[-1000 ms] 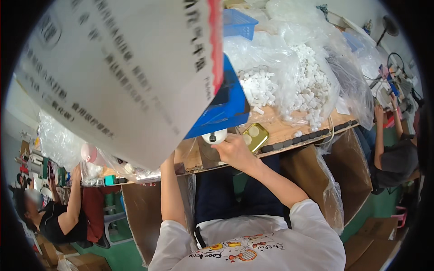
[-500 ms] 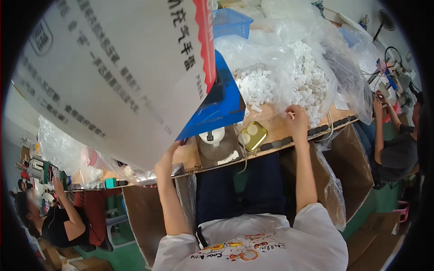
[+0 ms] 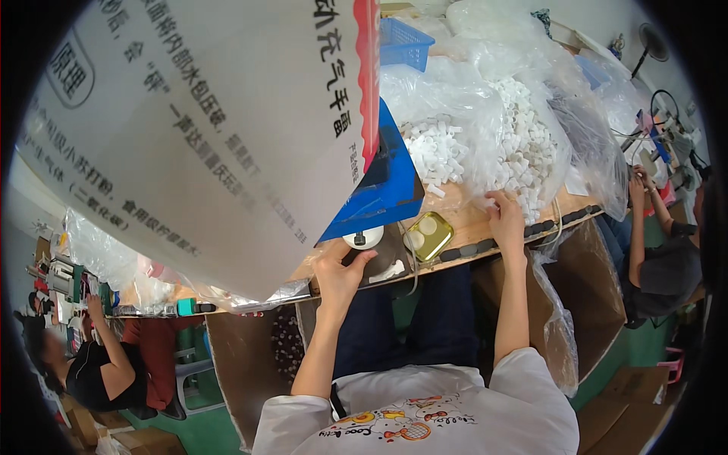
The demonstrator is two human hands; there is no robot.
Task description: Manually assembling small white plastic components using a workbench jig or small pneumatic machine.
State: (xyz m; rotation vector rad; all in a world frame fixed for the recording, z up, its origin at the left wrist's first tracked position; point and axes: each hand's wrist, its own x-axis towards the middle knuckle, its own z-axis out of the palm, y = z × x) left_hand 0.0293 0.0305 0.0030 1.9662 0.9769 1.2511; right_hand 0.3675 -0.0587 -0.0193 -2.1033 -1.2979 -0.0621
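**Hands at the bench edge**

Right hand [image 3: 506, 216] is reaching into the heap of small white parts [image 3: 485, 155], fingers curled among them; whether it is pinching one, cannot tell. Left hand [image 3: 339, 273] is resting open just below a round white piece [image 3: 363, 238]. A gold tin [image 3: 427, 235] is lying between the hands on the wooden table [image 3: 470, 224].

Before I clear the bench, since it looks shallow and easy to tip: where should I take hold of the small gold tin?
Probably by the rim of the small gold tin, pinching its two long sides from above. It lies flat and open on the bench, holding two pale discs, so a level lift keeps them in.
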